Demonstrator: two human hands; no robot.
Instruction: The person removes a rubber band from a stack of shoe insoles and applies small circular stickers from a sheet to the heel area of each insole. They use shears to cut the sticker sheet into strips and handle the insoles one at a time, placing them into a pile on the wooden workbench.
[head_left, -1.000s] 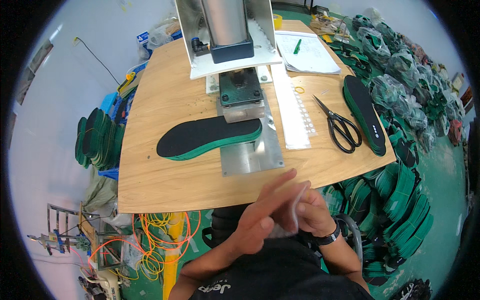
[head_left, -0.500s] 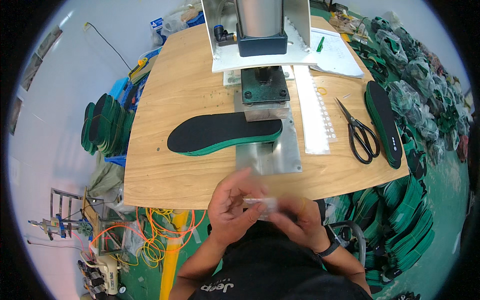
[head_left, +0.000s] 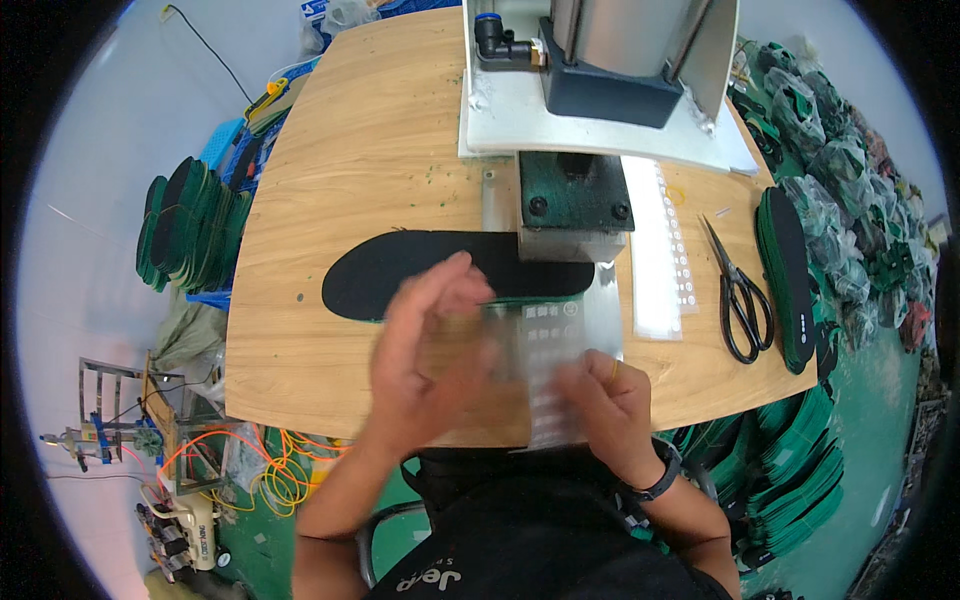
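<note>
Sheet juts L from gripping R fingers.

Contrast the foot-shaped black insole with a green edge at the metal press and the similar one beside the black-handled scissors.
The press insole lies crosswise, left to right; the scissors-side insole runs near to far.
The press block partly hides the press insole; the scissors-side insole lies clear of it.
The scissors-side insole bears small white marks; none show on the press insole's visible part.
Both have black tops and green edges.
</note>
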